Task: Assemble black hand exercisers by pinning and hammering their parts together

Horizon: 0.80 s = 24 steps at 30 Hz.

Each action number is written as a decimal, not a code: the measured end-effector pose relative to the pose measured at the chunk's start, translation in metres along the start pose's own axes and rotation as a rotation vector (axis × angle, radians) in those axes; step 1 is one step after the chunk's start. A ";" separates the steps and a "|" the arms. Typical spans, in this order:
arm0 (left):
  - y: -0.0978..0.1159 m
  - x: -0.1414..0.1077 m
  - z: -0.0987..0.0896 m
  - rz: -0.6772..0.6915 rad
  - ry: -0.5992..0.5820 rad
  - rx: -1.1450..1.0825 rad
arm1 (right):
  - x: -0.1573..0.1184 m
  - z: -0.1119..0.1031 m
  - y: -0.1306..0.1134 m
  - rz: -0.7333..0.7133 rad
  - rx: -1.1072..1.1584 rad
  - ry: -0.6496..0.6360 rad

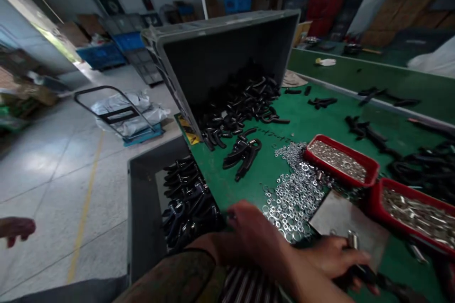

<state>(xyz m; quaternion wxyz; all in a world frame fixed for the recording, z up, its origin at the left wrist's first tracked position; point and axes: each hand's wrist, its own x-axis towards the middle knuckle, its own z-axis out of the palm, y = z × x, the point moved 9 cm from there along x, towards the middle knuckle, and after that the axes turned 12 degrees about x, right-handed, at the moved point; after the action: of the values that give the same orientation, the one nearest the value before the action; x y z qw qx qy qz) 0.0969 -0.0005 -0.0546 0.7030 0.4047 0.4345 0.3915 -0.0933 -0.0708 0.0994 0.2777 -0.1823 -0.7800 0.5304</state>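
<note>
My forearms cross at the bottom of the view. My left hand point(330, 258), low on the right, is closed around a black handle piece point(364, 273); a shiny metal coil or cylinder point(353, 239) shows by its fingers. My right hand point(245, 213) reaches left across it, over the table edge beside the grey crate point(137, 208). Blur hides its fingers, and nothing held shows. Black handles point(185, 189) lie stacked in that crate. Small metal rings point(293, 199) spread over the green table point(227, 189), next to a flat metal plate point(350, 222).
A tipped grey bin point(220, 26) spills black handles point(245, 99) onto the table. Red trays point(375, 173) hold small metal parts. More black pieces point(426, 165) lie at right. Another person's hand point(17, 229) enters at far left. A trolley point(142, 135) stands on the floor.
</note>
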 end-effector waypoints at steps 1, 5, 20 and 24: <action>-0.001 -0.003 0.009 -0.065 -0.079 -0.005 | 0.007 0.026 -0.009 -0.040 -0.006 -0.083; 0.034 -0.029 -0.016 -0.031 -0.012 0.137 | -0.009 0.034 -0.018 -0.115 -0.088 -0.262; 0.083 -0.012 -0.006 0.321 0.055 0.640 | -0.212 -0.181 0.112 0.368 0.790 1.035; 0.086 -0.013 -0.009 0.377 0.080 0.774 | -0.207 -0.168 0.120 0.394 1.043 0.959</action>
<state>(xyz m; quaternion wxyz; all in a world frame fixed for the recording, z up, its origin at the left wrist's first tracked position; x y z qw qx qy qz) 0.0676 0.0212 0.0253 0.3980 0.6955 0.4946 0.3366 0.1718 -0.0240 -0.0141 0.5386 -0.3753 -0.1718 0.7345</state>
